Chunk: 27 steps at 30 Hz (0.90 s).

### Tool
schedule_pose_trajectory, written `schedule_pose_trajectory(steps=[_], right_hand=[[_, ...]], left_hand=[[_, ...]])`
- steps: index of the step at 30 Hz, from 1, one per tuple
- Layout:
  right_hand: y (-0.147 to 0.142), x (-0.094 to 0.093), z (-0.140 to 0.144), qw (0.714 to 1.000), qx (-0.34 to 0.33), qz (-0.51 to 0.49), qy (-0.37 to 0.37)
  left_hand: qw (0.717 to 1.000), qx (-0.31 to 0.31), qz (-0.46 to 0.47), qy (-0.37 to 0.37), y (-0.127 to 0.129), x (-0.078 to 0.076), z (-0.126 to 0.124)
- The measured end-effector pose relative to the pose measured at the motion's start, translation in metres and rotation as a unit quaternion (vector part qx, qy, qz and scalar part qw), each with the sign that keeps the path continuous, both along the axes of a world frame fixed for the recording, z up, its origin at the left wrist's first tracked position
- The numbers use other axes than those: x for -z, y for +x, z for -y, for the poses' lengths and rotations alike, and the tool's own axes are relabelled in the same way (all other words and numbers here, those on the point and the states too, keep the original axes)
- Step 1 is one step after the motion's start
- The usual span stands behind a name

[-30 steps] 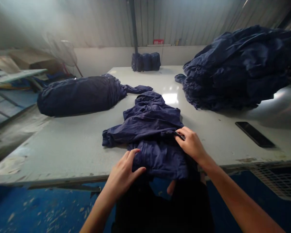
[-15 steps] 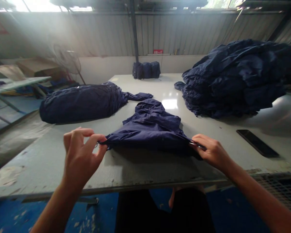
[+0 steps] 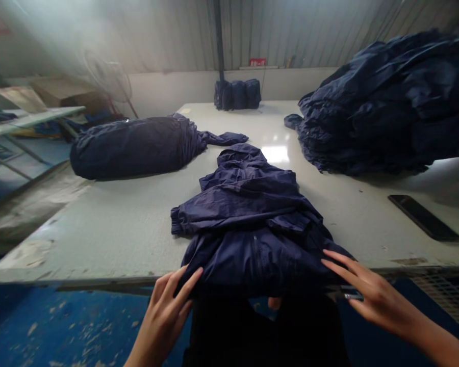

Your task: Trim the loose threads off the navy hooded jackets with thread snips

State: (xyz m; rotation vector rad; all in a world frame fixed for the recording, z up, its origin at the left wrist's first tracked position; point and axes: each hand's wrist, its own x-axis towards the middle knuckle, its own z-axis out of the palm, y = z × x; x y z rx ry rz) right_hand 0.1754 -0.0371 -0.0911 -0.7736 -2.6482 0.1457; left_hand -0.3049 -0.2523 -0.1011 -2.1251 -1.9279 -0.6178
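Note:
A dark navy hooded jacket (image 3: 248,209) lies on the table, hood away from me and sleeves folded across it. A cuff with gathered elastic points left, and the lower part, with a zip line, drapes at the table's near edge. My left hand (image 3: 172,300) rests outstretched fingers on the jacket's lower left side; its thumb is hidden. At the lower right, my right hand (image 3: 371,290) touches the cloth with extended fingers. Small metal thread snips (image 3: 352,296) sit in that hand under the fingers, mostly covered.
A large heap of navy garments (image 3: 386,112) stands at the right, and a long navy bundle (image 3: 137,148) lies at the left. A black phone (image 3: 424,217) is on the right of the table (image 3: 118,224). Folded navy stacks (image 3: 237,95) stand at the far end.
The jacket's lower part has been drawn toward me, over the near edge, uncovering the folded sleeves. My left hand has gone from a pinch to stretched fingers. The view has tilted down.

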Motion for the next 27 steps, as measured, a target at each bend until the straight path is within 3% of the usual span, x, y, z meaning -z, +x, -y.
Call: schedule_pose_trajectory(steps=[2,5,9,12,14,16,21,24,27], right_hand=[[0.002,-0.014,0.000,1.000,-0.009,-0.025,0.015],[-0.003,-0.044,0.002,0.996,0.023,-0.077,0.032],[-0.023,-0.078,-0.004,0.991,0.072,-0.114,0.018],[-0.048,-0.076,-0.020,0.994,0.076,-0.072,-0.036],[-0.065,-0.062,-0.029,0.995,0.071,-0.007,-0.075],[-0.073,-0.044,-0.031,0.994,0.049,0.031,-0.092],[-0.052,-0.012,-0.009,0.993,0.003,-0.036,-0.114],[-0.033,-0.003,0.005,0.993,0.011,-0.063,-0.102],[-0.030,0.002,0.014,0.994,0.044,-0.062,-0.072]], left_hand=[[0.999,0.047,0.018,0.011,-0.011,-0.003,0.002],[0.996,0.083,0.026,0.004,-0.037,-0.020,0.006],[0.999,0.027,0.028,-0.031,-0.056,-0.054,-0.013],[0.997,-0.015,0.025,-0.074,-0.049,-0.068,-0.041],[0.996,0.020,0.009,-0.090,-0.039,-0.062,-0.051],[0.995,0.053,0.013,-0.087,-0.031,-0.047,-0.046],[0.991,0.033,0.116,-0.052,-0.015,-0.008,0.006],[0.989,0.008,0.132,-0.071,-0.003,0.001,0.025],[0.983,-0.014,0.163,-0.087,0.008,0.004,0.028]])
